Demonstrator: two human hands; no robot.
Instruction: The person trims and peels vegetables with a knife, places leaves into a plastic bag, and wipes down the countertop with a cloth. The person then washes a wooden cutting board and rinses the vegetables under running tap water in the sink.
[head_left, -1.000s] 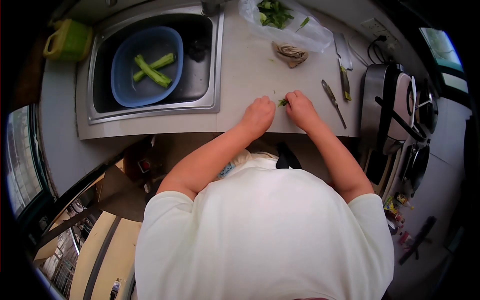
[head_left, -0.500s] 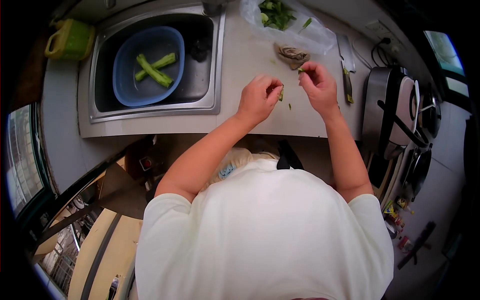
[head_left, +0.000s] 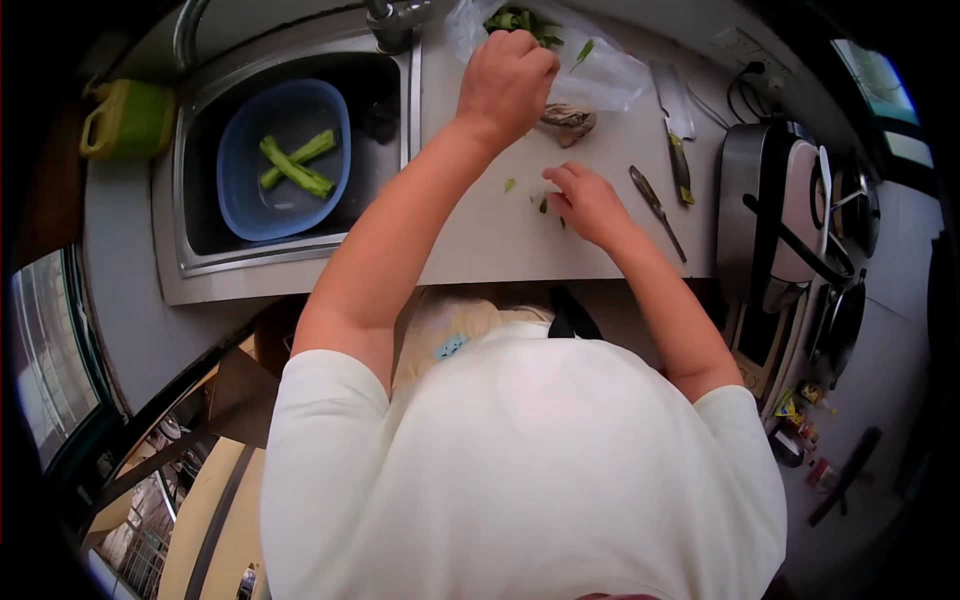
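My left hand (head_left: 508, 85) is over the near edge of a clear plastic bag (head_left: 615, 75) that holds green leaves and peelings (head_left: 525, 22). Its fingers are curled under, and what they hold is hidden. My right hand (head_left: 592, 205) is low over the counter, thumb and fingers apart, beside small green scraps (head_left: 543, 204). To its right lies a slim dark-handled knife (head_left: 657, 210). Behind it is a crumpled brown cloth (head_left: 572, 123). Two peeled green stalks (head_left: 297, 165) lie crossed in a blue basin (head_left: 233, 205) in the sink.
A cleaver (head_left: 674, 105) lies towards the back right of the counter (head_left: 480, 235). Beyond it stands a silver and pink appliance (head_left: 770, 215) with a cord. A steel sink (head_left: 415, 100) with a faucet (head_left: 393, 25) is on the left, beside a green jug (head_left: 130, 120).
My left hand has moved forward to the bag. My right hand has moved down and left, and its fingers have parted. The slim knife, hidden before, now shows. The view has shifted slightly.
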